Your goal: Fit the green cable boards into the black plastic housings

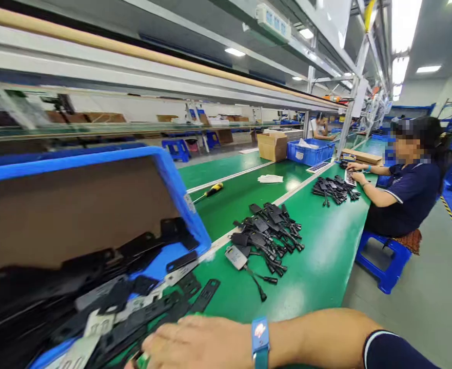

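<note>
My right hand reaches in from the lower right, back upward, with a blue strap round its wrist. Its fingers are pressed together and curl down at the bottom edge; what they hold is hidden, with a bit of green showing by the fingertips. Just beyond them lie loose flat black plates with slots and some silver metal plates. These spill from a tilted blue bin at the left. My left hand is out of view.
On the green bench lies a pile of small black boxes with cables, with one grey box in front. Behind are a screwdriver, white gloves, a carton and a blue crate. A co-worker sits at right.
</note>
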### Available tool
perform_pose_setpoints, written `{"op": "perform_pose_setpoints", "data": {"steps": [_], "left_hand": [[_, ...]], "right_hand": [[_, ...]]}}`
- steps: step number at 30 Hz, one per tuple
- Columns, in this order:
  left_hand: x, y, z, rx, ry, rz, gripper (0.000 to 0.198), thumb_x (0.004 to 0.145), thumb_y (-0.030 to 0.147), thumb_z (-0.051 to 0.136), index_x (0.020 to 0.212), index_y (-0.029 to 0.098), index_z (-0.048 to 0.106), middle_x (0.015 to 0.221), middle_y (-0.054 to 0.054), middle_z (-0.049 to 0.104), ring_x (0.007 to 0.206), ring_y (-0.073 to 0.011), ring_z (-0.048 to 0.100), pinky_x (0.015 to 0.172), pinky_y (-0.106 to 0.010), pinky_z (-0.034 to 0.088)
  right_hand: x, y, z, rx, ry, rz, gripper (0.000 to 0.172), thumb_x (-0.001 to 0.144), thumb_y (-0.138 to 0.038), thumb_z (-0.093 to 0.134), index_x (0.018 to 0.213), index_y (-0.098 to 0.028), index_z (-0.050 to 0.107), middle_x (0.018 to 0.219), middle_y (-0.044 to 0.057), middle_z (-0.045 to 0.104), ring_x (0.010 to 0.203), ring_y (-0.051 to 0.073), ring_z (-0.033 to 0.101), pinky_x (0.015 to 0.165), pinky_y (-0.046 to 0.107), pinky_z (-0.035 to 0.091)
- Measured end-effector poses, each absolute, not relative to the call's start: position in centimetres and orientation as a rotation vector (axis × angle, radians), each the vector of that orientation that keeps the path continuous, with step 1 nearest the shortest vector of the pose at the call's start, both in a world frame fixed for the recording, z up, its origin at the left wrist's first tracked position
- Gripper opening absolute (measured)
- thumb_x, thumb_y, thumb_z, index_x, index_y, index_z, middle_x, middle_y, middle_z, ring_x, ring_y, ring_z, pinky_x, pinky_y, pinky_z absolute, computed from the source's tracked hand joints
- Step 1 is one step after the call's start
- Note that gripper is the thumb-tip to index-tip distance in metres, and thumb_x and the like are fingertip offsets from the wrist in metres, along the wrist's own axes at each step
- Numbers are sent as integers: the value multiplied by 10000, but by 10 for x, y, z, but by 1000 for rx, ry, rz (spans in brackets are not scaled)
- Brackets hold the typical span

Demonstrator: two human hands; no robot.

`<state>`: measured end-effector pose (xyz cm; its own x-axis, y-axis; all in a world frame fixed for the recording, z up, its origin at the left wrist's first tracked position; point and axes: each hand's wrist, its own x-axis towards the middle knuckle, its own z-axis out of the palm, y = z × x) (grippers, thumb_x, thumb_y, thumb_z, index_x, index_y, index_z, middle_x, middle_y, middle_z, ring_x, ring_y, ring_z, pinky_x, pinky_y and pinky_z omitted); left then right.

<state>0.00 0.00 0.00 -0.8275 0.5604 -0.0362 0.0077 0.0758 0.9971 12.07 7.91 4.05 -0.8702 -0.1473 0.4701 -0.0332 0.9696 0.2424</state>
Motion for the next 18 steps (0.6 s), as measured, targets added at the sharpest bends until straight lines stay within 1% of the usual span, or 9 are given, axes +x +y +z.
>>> {"op": "perform_pose_setpoints", "data": {"steps": [2, 4, 6, 8, 10, 14, 18], "left_hand": [[3, -10, -4, 519, 1984, 1794, 517, 531, 602, 798, 819, 211, 620, 737, 2, 649, 811, -273, 619, 773, -400, 521], [10, -17, -5, 570, 1878, 1826, 481, 640, 578, 754, 892, 187, 632, 805, -13, 662, 840, -238, 616, 805, -357, 507], [16, -20, -4, 571, 1680, 1912, 468, 726, 527, 721, 1019, 174, 630, 922, -42, 684, 879, -213, 626, 825, -322, 493], [20, -20, -3, 523, 1525, 1966, 450, 782, 487, 694, 1096, 174, 613, 1009, -67, 692, 904, -204, 639, 824, -313, 493], [22, -19, -2, 488, 1420, 2010, 410, 812, 450, 687, 1107, 177, 604, 1029, -77, 698, 915, -201, 653, 838, -318, 493], [26, -22, 2, 419, 1221, 2066, 371, 824, 394, 708, 1094, 172, 584, 1036, -101, 710, 918, -214, 681, 871, -360, 502], [30, -23, 6, 396, 1149, 2086, 364, 823, 375, 720, 1079, 156, 584, 1024, -118, 716, 932, -233, 693, 884, -386, 511]], "right_hand": [[120, 75, 39, 118, -2606, -213, 268, 1013, -198, 397, 1014, -63, 628, 1332, 194, 536, 1183, 238, 507, 953, 337, 462], [121, 69, 35, 64, -2575, -75, 231, 1001, -185, 434, 1007, -62, 631, 1299, 188, 553, 1169, 242, 500, 950, 345, 464], [122, 63, 29, -26, -2554, 71, 228, 1002, -187, 447, 898, -107, 634, 1130, 150, 621, 1017, 232, 540, 873, 360, 486], [124, 59, 22, -82, -2557, 166, 208, 992, -186, 463, 866, -132, 619, 1018, 128, 635, 915, 238, 543, 806, 384, 490], [127, 58, 18, -76, -2550, 234, 179, 990, -187, 462, 893, -147, 607, 979, 118, 636, 884, 239, 545, 782, 388, 485], [130, 56, 12, -27, -2517, 322, 175, 1000, -178, 431, 913, -164, 582, 906, 95, 641, 871, 220, 569, 801, 359, 473], [130, 55, 5, -44, -2513, 311, 195, 996, -164, 427, 861, -172, 567, 815, 66, 629, 767, 197, 571, 725, 325, 437]]}}
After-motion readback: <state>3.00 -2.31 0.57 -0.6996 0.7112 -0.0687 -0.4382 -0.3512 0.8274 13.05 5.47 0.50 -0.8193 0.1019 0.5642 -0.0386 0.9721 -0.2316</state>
